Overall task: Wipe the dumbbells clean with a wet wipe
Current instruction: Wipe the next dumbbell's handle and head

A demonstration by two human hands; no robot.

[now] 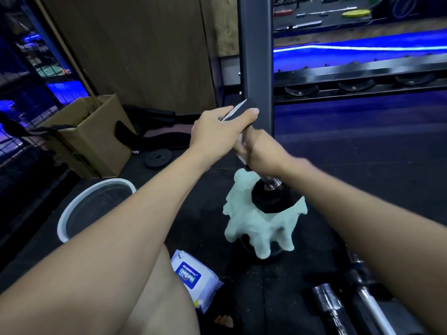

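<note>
Dumbbell (251, 165) stood on end on the dark floor (362, 165), held at both handle and top.

The upper head is gripped by the left hand (217, 126), fingers curled over it; the chrome handle is wrapped by the right hand (261, 151) — blurred, so the fingers are hard to make out. A pale wet wipe (258, 226) is draped round the lower head, hiding most of it. Nearby lie a wipes packet (193, 279), a white-rimmed bin (65, 213) and another dumbbell (338, 303) — cut off at the frame edge.
</note>
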